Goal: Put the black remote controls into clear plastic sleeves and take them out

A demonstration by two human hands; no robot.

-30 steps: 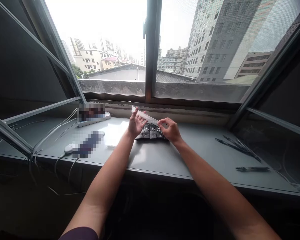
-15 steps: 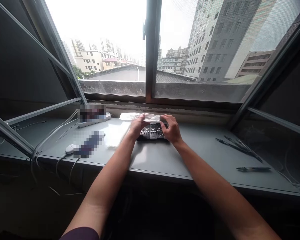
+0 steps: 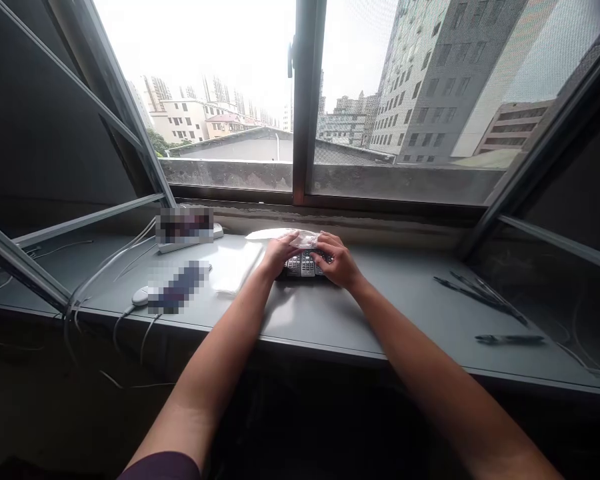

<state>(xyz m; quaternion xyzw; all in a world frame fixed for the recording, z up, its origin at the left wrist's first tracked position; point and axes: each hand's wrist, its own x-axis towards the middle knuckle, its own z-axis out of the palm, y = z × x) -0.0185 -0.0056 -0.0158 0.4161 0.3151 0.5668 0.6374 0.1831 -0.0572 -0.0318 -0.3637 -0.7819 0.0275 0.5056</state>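
Between both hands is a clear plastic bag (image 3: 307, 240), shiny and crumpled, with its pale end stretching out to the left. My left hand (image 3: 280, 252) grips the bag on its left side, thumb toward the middle. On the right, my right hand (image 3: 337, 259) pinches the bag's other end with bent fingers. What the bag holds, if anything, I cannot make out. Right below lie several black remote controls (image 3: 307, 265) side by side, partly hidden by my hands. A stack of white plastic sleeves (image 3: 235, 267) rests just left of my left wrist.
On the grey desk (image 3: 320, 327), pens (image 3: 510, 339) and dark thin items (image 3: 480, 297) lie at right. A white power strip (image 3: 190, 244), a white round plug (image 3: 140, 297), a blurred-out object (image 3: 180, 287) and cables are at left. The window frame (image 3: 303, 120) rises behind.
My right hand has moved slightly left, closer to my left hand, and its fingers have closed further on the bag. The bag's visible span between the hands is shorter.
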